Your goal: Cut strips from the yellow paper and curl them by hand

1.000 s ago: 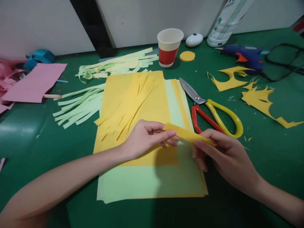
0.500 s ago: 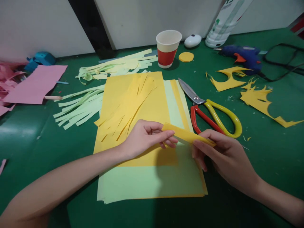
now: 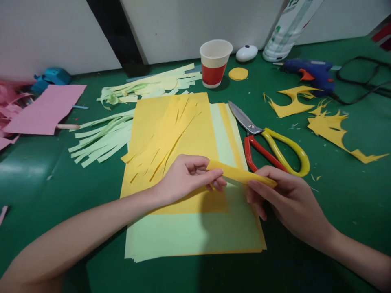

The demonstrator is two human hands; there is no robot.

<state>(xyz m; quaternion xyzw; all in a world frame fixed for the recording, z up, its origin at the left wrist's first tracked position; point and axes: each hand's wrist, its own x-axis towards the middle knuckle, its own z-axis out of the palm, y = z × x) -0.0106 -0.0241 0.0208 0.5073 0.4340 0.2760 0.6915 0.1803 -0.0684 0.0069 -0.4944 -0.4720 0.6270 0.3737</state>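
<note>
A narrow yellow paper strip (image 3: 236,174) is stretched between my two hands, above a stack of paper. My left hand (image 3: 192,177) pinches its left end between thumb and fingers. The right end is pinched by my right hand (image 3: 282,193), which partly covers it. Beneath lie a yellow sheet (image 3: 189,199) and pale green sheets (image 3: 183,236). Several cut yellow strips (image 3: 171,138) rest on the yellow sheet, left of the held strip. Just beyond my right hand, scissors (image 3: 252,130) with one red and one yellow handle lie on the table.
Pale green fringed paper (image 3: 104,140) lies left of the stack. A paper cup (image 3: 215,65) stands behind it, near yellow paper circles (image 3: 238,73). At the right are yellow scraps (image 3: 330,128) and a blue glue gun (image 3: 308,69) with a cord. Pink paper (image 3: 49,110) is at the left.
The strip looks slightly more curved near my right hand. Both hands keep their hold, and the view has shifted very slightly.
</note>
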